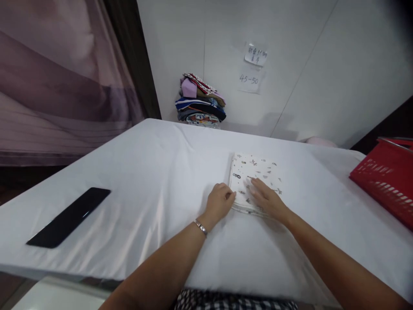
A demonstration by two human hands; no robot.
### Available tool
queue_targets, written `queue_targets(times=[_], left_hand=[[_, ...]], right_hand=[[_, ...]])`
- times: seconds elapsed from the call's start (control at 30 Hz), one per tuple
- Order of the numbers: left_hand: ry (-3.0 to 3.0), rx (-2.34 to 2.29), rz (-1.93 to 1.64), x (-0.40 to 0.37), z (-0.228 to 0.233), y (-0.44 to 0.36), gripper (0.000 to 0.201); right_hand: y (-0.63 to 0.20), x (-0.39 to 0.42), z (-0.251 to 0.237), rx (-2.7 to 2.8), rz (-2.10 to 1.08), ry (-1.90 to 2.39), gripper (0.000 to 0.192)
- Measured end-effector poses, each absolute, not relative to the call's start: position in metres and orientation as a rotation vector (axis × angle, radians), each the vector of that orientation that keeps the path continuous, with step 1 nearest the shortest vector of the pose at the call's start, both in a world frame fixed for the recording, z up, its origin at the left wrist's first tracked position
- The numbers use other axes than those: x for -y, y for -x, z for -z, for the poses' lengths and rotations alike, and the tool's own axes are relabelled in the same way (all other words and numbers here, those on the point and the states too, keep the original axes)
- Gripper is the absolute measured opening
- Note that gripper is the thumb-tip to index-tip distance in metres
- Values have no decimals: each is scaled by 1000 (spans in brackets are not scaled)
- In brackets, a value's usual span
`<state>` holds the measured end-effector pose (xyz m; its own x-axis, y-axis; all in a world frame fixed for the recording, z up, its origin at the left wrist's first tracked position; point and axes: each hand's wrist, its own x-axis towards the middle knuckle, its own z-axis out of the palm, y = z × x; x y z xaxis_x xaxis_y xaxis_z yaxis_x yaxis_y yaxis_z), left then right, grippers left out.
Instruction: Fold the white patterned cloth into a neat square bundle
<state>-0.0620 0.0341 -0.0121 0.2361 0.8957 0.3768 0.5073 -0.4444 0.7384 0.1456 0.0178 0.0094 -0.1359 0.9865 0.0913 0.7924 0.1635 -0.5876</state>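
Note:
A folded white cloth (pixel 258 168) with small grey and dark prints lies on the white-covered table (pixel 155 168), several layers showing along its near edge. At its near left edge is my left hand (pixel 220 201), fingers curled in and thumb and forefinger closed at the cloth's border. My right hand (pixel 266 199) rests on top of the cloth toward its near right part, fingers stretched out and slightly blurred. A bracelet (pixel 201 227) circles my left wrist.
A stack of folded clothes (pixel 201 103) stands by the wall beyond the table's far edge. A black flat panel (pixel 71 217) lies at the left. On the right is a red plastic basket (pixel 383 172). Paper notes (pixel 251 79) hang on the wall; a pinkish curtain (pixel 58 86) hangs at left.

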Motion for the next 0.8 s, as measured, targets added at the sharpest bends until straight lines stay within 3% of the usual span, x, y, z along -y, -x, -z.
queue_targets(times=[0.17,0.37,0.53,0.8], left_hand=[[-1727,-1354,-1016,-49,5,77,30],[-1543,-1315,-669,-53,-10,96,37],[-1564,-1157,-439,-46,-19,106,32],[-1648,-1058,-383,-50,-14,108,21]], right_hand=[[-167,28,1,2067,-419,1545,40],[-142,25,-6,2249,-137,1277,30],[-107,8,-17,2363,-161,1207,24],[-85,-1,-5,2339,-135,1344,21]])
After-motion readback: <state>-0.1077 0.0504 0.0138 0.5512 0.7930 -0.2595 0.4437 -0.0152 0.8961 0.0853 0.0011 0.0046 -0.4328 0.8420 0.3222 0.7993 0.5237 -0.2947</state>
